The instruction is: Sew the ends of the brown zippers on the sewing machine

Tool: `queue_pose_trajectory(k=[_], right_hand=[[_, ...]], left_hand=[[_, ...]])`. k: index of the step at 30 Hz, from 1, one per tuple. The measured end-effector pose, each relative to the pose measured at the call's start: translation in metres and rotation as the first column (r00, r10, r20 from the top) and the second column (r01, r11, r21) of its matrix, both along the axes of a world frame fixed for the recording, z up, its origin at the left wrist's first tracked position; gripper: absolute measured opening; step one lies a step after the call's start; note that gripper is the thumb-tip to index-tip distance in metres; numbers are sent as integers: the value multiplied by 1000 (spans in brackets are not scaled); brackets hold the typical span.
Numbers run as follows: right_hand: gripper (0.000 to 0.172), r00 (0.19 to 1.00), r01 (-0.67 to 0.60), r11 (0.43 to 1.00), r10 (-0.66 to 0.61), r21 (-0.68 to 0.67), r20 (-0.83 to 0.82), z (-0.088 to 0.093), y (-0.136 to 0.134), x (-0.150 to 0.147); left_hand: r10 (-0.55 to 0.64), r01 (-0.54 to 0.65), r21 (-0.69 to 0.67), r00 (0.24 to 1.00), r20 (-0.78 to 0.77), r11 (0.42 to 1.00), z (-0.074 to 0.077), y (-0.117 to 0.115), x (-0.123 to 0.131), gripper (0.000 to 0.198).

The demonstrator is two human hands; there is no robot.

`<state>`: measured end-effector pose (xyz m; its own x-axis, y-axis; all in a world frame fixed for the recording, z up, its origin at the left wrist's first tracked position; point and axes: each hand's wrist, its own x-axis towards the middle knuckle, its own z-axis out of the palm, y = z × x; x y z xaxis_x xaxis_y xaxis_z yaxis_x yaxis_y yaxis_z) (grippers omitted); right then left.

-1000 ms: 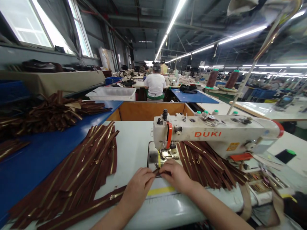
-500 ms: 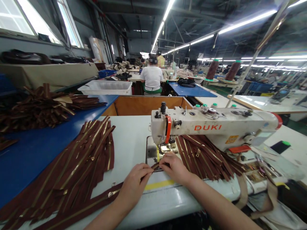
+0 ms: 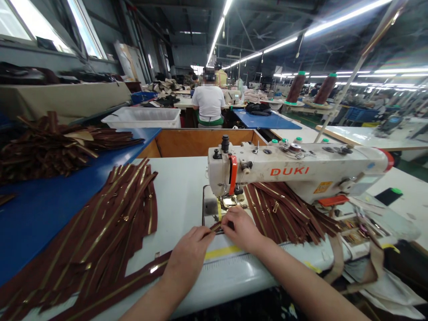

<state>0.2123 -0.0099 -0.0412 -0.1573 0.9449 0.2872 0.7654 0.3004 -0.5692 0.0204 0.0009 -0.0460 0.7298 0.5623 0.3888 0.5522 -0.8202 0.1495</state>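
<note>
A brown zipper with metallic teeth runs up from the lower left, passing under my left hand. My left fingers pinch it close to its end. Just to the right, my right hand is closed on the zipper's end, in front of the needle plate. Above both hands stands the head of a white sewing machine with an orange lever; my right hand partly hides the area under the presser foot. The exact grip of my right fingertips is partly covered.
Brown zippers lie fanned out on the left of the table. Another bundle rests under the machine arm. A small tray of tools sits to the right. A blue surface carries more zippers at left. A person in white sits ahead.
My left hand has rolled slightly, its fingers now more bent over the zipper. My right hand stays nearly in place at the zipper end. The whole view has shifted a little.
</note>
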Motion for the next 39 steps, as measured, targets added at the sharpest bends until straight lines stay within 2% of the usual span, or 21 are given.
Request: queue_pose_trajectory(k=[4, 7, 11, 15, 17, 22, 27, 32, 39], right_hand=[[11, 999, 4, 1000, -3, -23, 37, 4, -1, -2], [12, 998, 11, 999, -8, -36, 60, 7, -1, -3], [12, 994, 8, 999, -3, -43, 105, 8, 1, -3], [10, 990, -29, 999, 32, -29, 141, 8, 6, 0], [10, 986, -48, 998, 52, -29, 159, 8, 9, 2], [10, 977, -41, 999, 46, -25, 210, 9, 12, 3], [10, 971, -16, 999, 27, -47, 237, 12, 12, 2], [12, 960, -17, 996, 40, -82, 277, 16, 13, 0], [12, 956, -17, 997, 40, -80, 292, 15, 15, 1]], left_hand=[[22, -18, 42, 995, -98, 999, 0, -4, 2, 38], [26, -27, -4, 992, -127, 1000, 4, -4, 3, 37], [3, -21, -195, 996, -93, 980, 17, 3, 4, 30], [-42, 22, -411, 998, -40, 911, 29, 10, 9, 28], [-57, 27, -452, 997, -52, 891, 29, 11, 15, 28], [-83, 60, -335, 995, -56, 940, 19, 6, 24, 28], [-159, 134, -172, 978, -138, 976, 12, 5, 17, 27], [-208, 220, 20, 946, -249, 975, 13, 10, 13, 31], [-230, 241, 30, 952, -202, 970, 8, 16, 12, 33]])
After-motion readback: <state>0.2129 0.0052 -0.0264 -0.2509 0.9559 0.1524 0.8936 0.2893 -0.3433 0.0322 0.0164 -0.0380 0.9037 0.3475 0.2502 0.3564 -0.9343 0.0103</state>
